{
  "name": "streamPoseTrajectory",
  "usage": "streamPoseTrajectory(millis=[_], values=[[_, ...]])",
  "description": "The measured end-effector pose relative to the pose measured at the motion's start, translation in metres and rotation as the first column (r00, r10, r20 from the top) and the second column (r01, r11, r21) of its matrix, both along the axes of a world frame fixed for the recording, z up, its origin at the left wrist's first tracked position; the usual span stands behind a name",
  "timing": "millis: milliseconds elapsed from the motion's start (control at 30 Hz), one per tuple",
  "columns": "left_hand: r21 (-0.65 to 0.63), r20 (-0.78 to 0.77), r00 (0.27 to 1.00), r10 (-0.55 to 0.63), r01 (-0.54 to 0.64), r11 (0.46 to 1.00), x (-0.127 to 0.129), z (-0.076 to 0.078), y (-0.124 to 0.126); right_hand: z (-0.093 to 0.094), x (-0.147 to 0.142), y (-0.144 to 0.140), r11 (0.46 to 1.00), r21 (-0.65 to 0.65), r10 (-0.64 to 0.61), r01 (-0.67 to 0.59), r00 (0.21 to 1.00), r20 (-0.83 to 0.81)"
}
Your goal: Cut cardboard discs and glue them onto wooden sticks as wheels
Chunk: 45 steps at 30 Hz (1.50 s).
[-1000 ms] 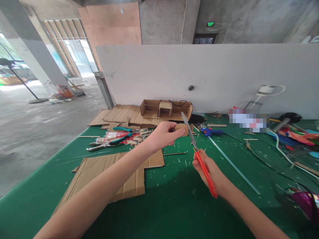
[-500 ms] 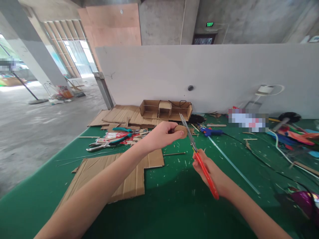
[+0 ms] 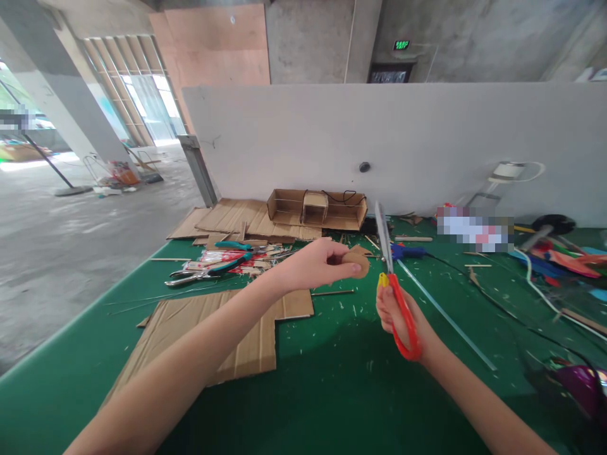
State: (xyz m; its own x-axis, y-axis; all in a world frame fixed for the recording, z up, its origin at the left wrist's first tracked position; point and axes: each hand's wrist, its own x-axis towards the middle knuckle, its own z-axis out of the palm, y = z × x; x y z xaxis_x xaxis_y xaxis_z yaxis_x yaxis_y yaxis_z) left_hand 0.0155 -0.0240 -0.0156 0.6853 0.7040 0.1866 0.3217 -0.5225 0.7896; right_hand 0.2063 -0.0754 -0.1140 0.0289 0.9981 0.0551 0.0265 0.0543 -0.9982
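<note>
- Head view: a small round cardboard disc (image 3: pixel 356 263) is pinched between the thumb and fingertips of the left hand (image 3: pixel 315 265), which is closed on it and held above the green table (image 3: pixel 332 392).
- A pair of red-handled scissors (image 3: pixel 394 284) is gripped by the right hand (image 3: pixel 401 316), fingers closed through the red loop, with a yellow part showing at the pivot.
- The scissor blades are pointed up and away, close together, and are held just to the right of the disc; whether metal and cardboard touch cannot be told.
- Both hands are raised over the middle of the table, the disc lying between the left fingertips and the blades.
- A large flat cardboard sheet (image 3: pixel 222 335) is seen on the table under the left forearm.
- Teal-handled pliers (image 3: pixel 208 270) are laid beside a heap of red-and-white sticks and scraps at the left.
- An open cardboard box (image 3: pixel 317 208) is set against the white partition, on flattened cardboard.
- A blue glue gun (image 3: pixel 405 251) is found behind the scissors, with a long thin rod (image 3: pixel 446 319) running from near it toward the right.
- Small light offcuts are scattered across the green surface.
</note>
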Motion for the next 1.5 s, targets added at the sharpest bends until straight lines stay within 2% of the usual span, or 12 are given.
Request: streamPoseTrajectory(millis=[67, 133, 300, 567, 633, 733, 800, 900, 967, 1033, 1200, 1500], values=[[-0.019, -0.066, 0.997, -0.048, 0.047, 0.999, 0.002, -0.004, -0.001, 0.003, -0.003, -0.001, 0.995, -0.088, 0.028, -0.046, 0.979, -0.203], [-0.007, -0.12, 0.991, -0.064, 0.063, 0.998, 0.004, -0.011, -0.002, 0.009, -0.007, -0.003, 0.994, -0.095, 0.018, -0.049, 0.952, -0.305], [-0.074, -0.204, 0.963, -0.176, 0.164, 0.984, 0.013, -0.027, -0.005, 0.016, -0.011, -0.007, 0.997, -0.078, 0.004, -0.028, 0.955, -0.296], [-0.186, -0.028, 1.0, 0.004, -0.009, 0.983, 0.022, -0.042, 0.0, 0.012, -0.012, -0.003, 0.987, -0.068, -0.162, 0.148, 0.924, -0.346], [-0.31, 0.056, 0.996, 0.067, -0.046, 0.95, 0.025, -0.046, 0.002, 0.011, -0.01, -0.003, 0.986, -0.079, -0.165, 0.148, 0.935, -0.313], [-0.521, 0.224, 0.951, 0.212, -0.067, 0.851, 0.029, -0.051, 0.006, 0.006, -0.003, 0.002, 0.988, -0.088, -0.148, 0.131, 0.958, -0.245], [-0.576, 0.321, 0.901, 0.292, -0.058, 0.815, 0.029, -0.051, 0.009, 0.001, 0.006, 0.005, 0.988, -0.092, -0.139, 0.126, 0.978, -0.154], [-0.548, 0.418, 0.842, 0.342, -0.067, 0.834, 0.027, -0.047, 0.011, 0.001, 0.021, 0.007, 0.997, -0.018, -0.073, 0.076, 0.988, 0.137], [-0.531, 0.465, 0.808, 0.362, -0.073, 0.844, 0.026, -0.043, 0.01, 0.007, 0.028, 0.005, 0.998, 0.058, -0.028, 0.007, 0.928, 0.371], [-0.522, 0.504, 0.773, 0.384, -0.081, 0.849, 0.025, -0.039, 0.007, 0.015, 0.031, 0.0, 0.995, 0.082, 0.014, -0.063, 0.869, 0.494], [-0.521, 0.545, 0.727, 0.417, -0.096, 0.848, 0.025, -0.03, 0.001, 0.026, 0.027, -0.009, 0.971, 0.083, 0.144, -0.226, 0.821, 0.553], [-0.432, 0.494, 0.775, 0.394, -0.175, 0.885, 0.023, -0.03, 0.01, 0.023, 0.022, -0.012, 0.951, 0.062, 0.223, -0.304, 0.808, 0.545]])
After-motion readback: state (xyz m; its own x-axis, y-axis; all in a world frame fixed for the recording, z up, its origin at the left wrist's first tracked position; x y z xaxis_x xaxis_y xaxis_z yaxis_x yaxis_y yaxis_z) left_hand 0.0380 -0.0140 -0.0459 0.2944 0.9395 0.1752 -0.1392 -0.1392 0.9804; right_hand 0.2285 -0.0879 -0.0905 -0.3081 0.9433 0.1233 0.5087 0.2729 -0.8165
